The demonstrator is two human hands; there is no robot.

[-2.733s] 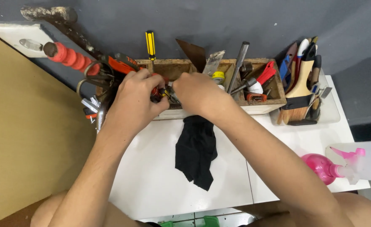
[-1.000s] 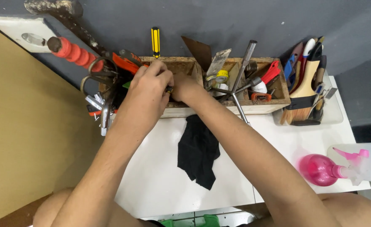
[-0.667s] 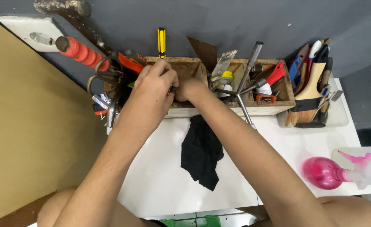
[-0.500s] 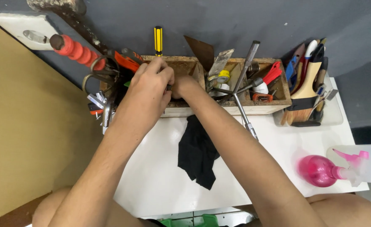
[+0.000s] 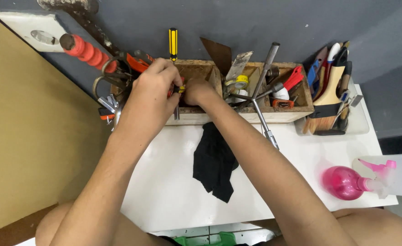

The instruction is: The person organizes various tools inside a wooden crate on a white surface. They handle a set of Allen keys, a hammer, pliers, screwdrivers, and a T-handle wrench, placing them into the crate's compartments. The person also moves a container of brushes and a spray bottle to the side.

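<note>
My left hand (image 5: pixel 151 93) is curled over the left compartment of a long wooden tool box (image 5: pixel 237 117). Its fingers are closed on a small tool (image 5: pixel 179 89) with red, yellow and black parts, and a metal tip hangs down over the box front. My right hand (image 5: pixel 197 91) is balled up right beside it, touching the same tool, with its fingers hidden inside the compartment. Both forearms reach in from the bottom of the view across a white table (image 5: pixel 164 191).
A black cloth (image 5: pixel 214 164) lies on the table under my right forearm. A metal cross wrench (image 5: pixel 261 102) leans out over the box front. Also here are a yellow-handled screwdriver (image 5: pixel 173 43), a brush holder (image 5: pixel 330 98), a pink spray bottle (image 5: pixel 346 182) and a tan board (image 5: pixel 28 136) at the left.
Both hands have moved a little left and deeper into the left compartment. The cross wrench now hangs over the box front with one arm down toward the table.
</note>
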